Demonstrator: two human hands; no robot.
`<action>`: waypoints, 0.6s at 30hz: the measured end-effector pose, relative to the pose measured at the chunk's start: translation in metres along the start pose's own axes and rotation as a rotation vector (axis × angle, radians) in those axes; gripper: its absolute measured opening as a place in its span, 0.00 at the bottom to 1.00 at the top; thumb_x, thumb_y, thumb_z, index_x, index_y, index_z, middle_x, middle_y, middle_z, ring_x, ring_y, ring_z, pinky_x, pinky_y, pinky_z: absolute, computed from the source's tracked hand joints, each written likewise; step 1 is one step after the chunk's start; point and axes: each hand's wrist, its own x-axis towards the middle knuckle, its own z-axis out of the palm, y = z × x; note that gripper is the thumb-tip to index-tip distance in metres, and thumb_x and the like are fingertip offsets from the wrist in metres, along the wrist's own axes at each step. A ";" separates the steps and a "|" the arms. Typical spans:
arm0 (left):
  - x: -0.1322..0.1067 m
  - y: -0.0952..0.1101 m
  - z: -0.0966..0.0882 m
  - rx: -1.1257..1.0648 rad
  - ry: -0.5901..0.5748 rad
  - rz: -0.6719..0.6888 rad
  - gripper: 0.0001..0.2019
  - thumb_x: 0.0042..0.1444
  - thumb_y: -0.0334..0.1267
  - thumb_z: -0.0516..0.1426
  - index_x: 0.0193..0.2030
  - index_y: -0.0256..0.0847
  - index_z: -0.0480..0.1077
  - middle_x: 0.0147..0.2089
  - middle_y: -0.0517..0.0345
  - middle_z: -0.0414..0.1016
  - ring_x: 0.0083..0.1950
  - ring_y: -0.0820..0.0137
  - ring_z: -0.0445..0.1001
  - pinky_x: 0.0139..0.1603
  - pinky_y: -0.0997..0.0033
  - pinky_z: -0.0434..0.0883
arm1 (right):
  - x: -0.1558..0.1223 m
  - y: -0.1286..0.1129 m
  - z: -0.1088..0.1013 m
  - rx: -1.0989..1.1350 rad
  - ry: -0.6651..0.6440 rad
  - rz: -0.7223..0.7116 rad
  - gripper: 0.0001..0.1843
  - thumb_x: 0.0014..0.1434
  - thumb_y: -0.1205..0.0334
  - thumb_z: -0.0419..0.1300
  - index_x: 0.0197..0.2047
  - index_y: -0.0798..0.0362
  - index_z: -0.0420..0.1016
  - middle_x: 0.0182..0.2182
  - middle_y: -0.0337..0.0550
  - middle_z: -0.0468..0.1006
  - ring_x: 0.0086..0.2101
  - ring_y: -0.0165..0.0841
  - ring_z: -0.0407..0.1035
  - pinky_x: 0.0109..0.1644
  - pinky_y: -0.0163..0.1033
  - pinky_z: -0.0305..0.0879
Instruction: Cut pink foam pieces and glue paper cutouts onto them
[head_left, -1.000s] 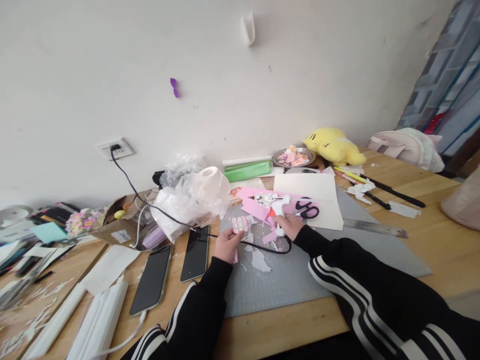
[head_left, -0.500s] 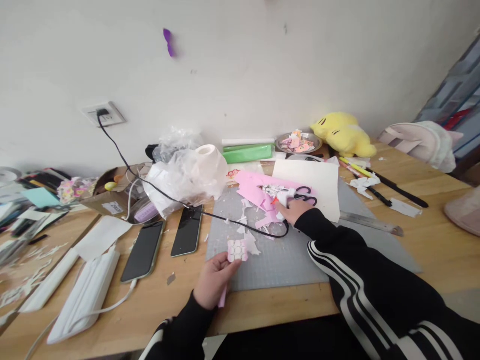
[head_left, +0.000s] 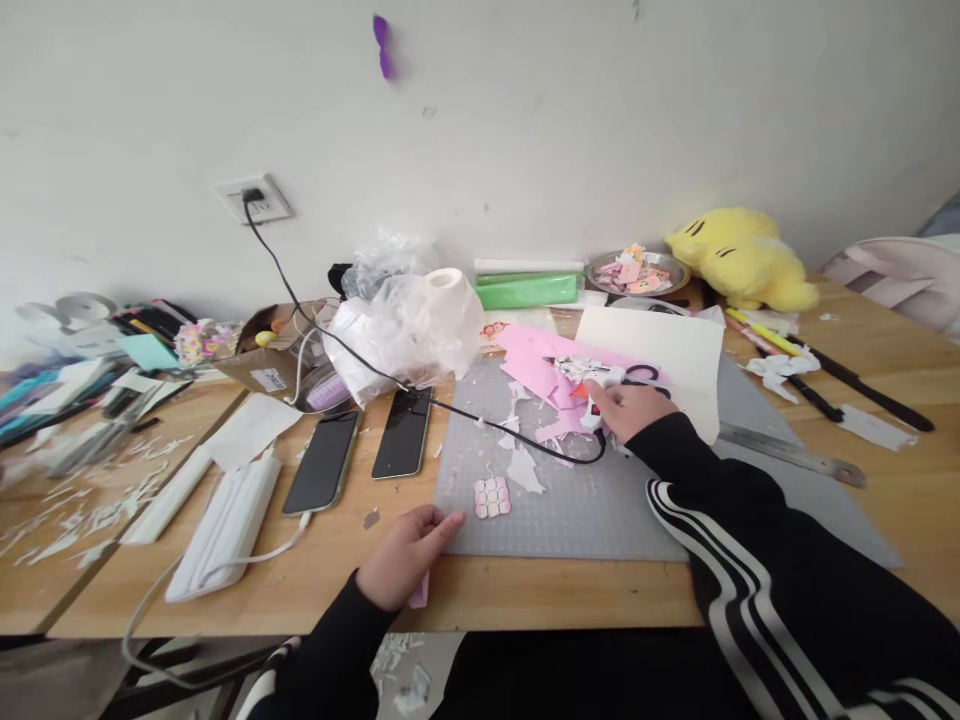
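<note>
My right hand (head_left: 634,410) is closed around a small white glue gun (head_left: 594,418) with an orange tip, its black cord (head_left: 517,436) curving off to the left. Under it lie pink paper (head_left: 529,362) and scissors with dark handles (head_left: 641,373). At the mat's front left edge is my left hand (head_left: 405,552), fingers curled and thumb pointing right. A pink strip (head_left: 420,592) sticks out below that palm; most of it is hidden. Just right of the left thumb, a small pink piece with white rounds (head_left: 492,497) lies flat on the grey cutting mat (head_left: 570,530), touched by neither hand.
Two phones (head_left: 403,432) and a white power strip (head_left: 223,530) lie to the left. Behind are a plastic-wrapped paper roll (head_left: 454,310) and a metal dish of cutouts (head_left: 637,275). A steel ruler (head_left: 795,455), pens and a yellow plush (head_left: 742,260) sit at right.
My left hand has let go of the pink piece with white rounds, which now lies on the mat, and has drawn back from it. My right hand stays on the glue gun. The view has shifted.
</note>
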 end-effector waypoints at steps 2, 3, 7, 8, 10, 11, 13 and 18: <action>-0.004 0.003 -0.005 -0.141 -0.033 0.006 0.15 0.42 0.52 0.54 0.20 0.40 0.63 0.10 0.66 0.59 0.13 0.75 0.58 0.14 0.77 0.52 | -0.007 -0.007 0.004 0.097 0.094 -0.111 0.26 0.53 0.43 0.42 0.15 0.52 0.59 0.16 0.43 0.64 0.24 0.34 0.63 0.29 0.37 0.54; -0.005 0.005 -0.006 -0.222 -0.048 0.005 0.15 0.43 0.52 0.53 0.23 0.41 0.63 0.10 0.66 0.59 0.12 0.75 0.58 0.13 0.77 0.51 | -0.011 -0.013 0.008 0.156 0.086 -0.151 0.24 0.53 0.45 0.43 0.16 0.52 0.57 0.15 0.42 0.63 0.23 0.32 0.62 0.28 0.36 0.54; -0.001 0.017 0.004 -0.507 -0.027 0.169 0.14 0.39 0.45 0.58 0.24 0.40 0.59 0.17 0.65 0.62 0.16 0.77 0.61 0.16 0.79 0.57 | -0.033 -0.043 0.033 0.691 -0.294 -0.173 0.19 0.52 0.48 0.46 0.22 0.54 0.65 0.16 0.39 0.66 0.17 0.25 0.59 0.19 0.32 0.56; 0.000 0.019 0.007 -0.533 -0.021 0.221 0.14 0.38 0.42 0.60 0.24 0.39 0.59 0.18 0.65 0.62 0.19 0.78 0.61 0.18 0.80 0.58 | -0.039 -0.050 0.040 0.715 -0.366 -0.179 0.17 0.50 0.48 0.50 0.25 0.54 0.67 0.19 0.39 0.68 0.17 0.25 0.60 0.18 0.31 0.55; 0.002 0.022 0.014 -0.569 -0.028 0.293 0.13 0.37 0.38 0.61 0.24 0.38 0.59 0.20 0.66 0.59 0.21 0.79 0.61 0.21 0.80 0.61 | -0.049 -0.062 0.050 0.824 -0.572 -0.175 0.16 0.45 0.50 0.56 0.30 0.56 0.69 0.21 0.38 0.69 0.18 0.23 0.59 0.17 0.28 0.54; 0.002 0.022 0.016 -0.581 -0.034 0.315 0.13 0.37 0.36 0.61 0.24 0.38 0.60 0.21 0.66 0.58 0.22 0.79 0.61 0.23 0.80 0.62 | -0.053 -0.066 0.054 0.847 -0.634 -0.190 0.17 0.43 0.51 0.58 0.32 0.56 0.69 0.22 0.38 0.69 0.18 0.22 0.59 0.18 0.28 0.54; 0.002 0.022 0.018 -0.604 -0.040 0.336 0.13 0.37 0.34 0.61 0.27 0.38 0.60 0.23 0.65 0.60 0.24 0.79 0.62 0.24 0.79 0.64 | -0.059 -0.070 0.060 0.866 -0.668 -0.227 0.19 0.40 0.52 0.61 0.32 0.56 0.69 0.23 0.37 0.69 0.20 0.22 0.59 0.20 0.27 0.55; 0.003 0.019 0.018 -0.666 -0.022 0.321 0.19 0.35 0.33 0.62 0.35 0.41 0.59 0.33 0.62 0.63 0.26 0.77 0.66 0.27 0.74 0.68 | -0.065 -0.069 0.069 0.773 -0.517 -0.320 0.12 0.41 0.57 0.61 0.27 0.56 0.69 0.18 0.34 0.68 0.19 0.21 0.57 0.21 0.27 0.54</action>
